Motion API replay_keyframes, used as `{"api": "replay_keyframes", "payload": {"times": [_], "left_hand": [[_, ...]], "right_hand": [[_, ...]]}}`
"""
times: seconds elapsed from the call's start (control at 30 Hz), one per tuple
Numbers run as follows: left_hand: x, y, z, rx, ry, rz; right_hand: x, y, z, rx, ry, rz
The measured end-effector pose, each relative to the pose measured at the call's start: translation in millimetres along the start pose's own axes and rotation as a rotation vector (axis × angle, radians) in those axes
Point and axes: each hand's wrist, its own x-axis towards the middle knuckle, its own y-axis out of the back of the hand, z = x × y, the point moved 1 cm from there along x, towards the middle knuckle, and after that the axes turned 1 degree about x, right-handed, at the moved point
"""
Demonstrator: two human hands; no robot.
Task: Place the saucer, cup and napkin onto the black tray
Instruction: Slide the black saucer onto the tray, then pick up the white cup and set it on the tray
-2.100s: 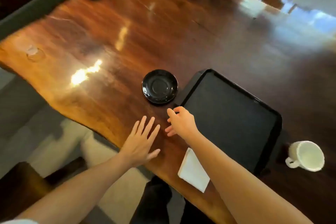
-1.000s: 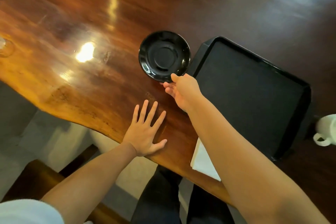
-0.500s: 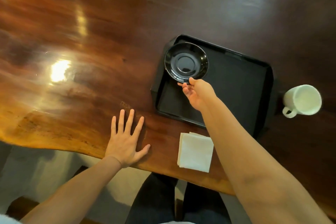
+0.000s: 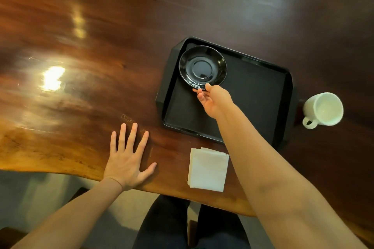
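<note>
While on tray: glossy black round saucer (image 4: 203, 67), pinched by right hand (image 4: 214, 100), in black rectangular tray (image 4: 261, 95) far-left corner.
Left: white ceramic cup (image 4: 323, 109), folded white napkin (image 4: 207, 170) beside tray.
Left hand (image 4: 126, 162): spread flat on surface.

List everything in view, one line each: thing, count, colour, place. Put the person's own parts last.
table: one, glossy reddish-brown wood, fills most of the view.
tray: one, black, on the table right of centre.
saucer: one, black, over the tray's far left corner, its near rim pinched by the right hand.
cup: one, white, on the table just right of the tray.
napkin: one, white, folded, at the table's near edge in front of the tray.
left hand: flat on the table, fingers spread.
right hand: gripping the saucer's rim.
legs: dark trousers, below the table edge.
</note>
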Motion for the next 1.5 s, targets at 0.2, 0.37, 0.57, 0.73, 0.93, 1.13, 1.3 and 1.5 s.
{"api": "replay_keyframes", "payload": {"times": [0.2,0.37,0.57,0.73,0.93,1.13,1.3,1.5], "left_hand": [[-0.1,1.6,-0.3,-0.001,0.0,-0.007],[0.7,1.0,-1.2,-0.002,0.002,-0.007],[1.3,0.4,-1.7,-0.008,0.0,0.0],[1.6,0.7,-0.4,-0.001,-0.002,-0.018],[-0.7,5.7,2.4,0.008,-0.005,-0.029],[-0.9,11.8,4.4,0.004,0.017,-0.051],[0.9,12.1,5.2,0.005,0.019,-0.051],[0.9,12.0,5.1,0.005,0.014,-0.031]], "right_hand": [[-0.5,2.6,-5.1,-0.012,0.008,-0.003],[-0.9,6.0,-5.6,-0.085,-0.003,-0.03],[-8.7,18.4,-6.8,-0.105,-0.01,-0.098],[-18.9,48.4,-14.8,-0.138,0.021,-0.058],[-26.4,110.9,-29.0,-0.178,0.157,0.212],[-33.1,182.7,-32.0,-0.148,0.308,0.599],[-36.0,216.9,-47.8,-0.029,0.309,0.73],[-28.3,241.4,-69.3,0.137,0.214,0.577]]}}
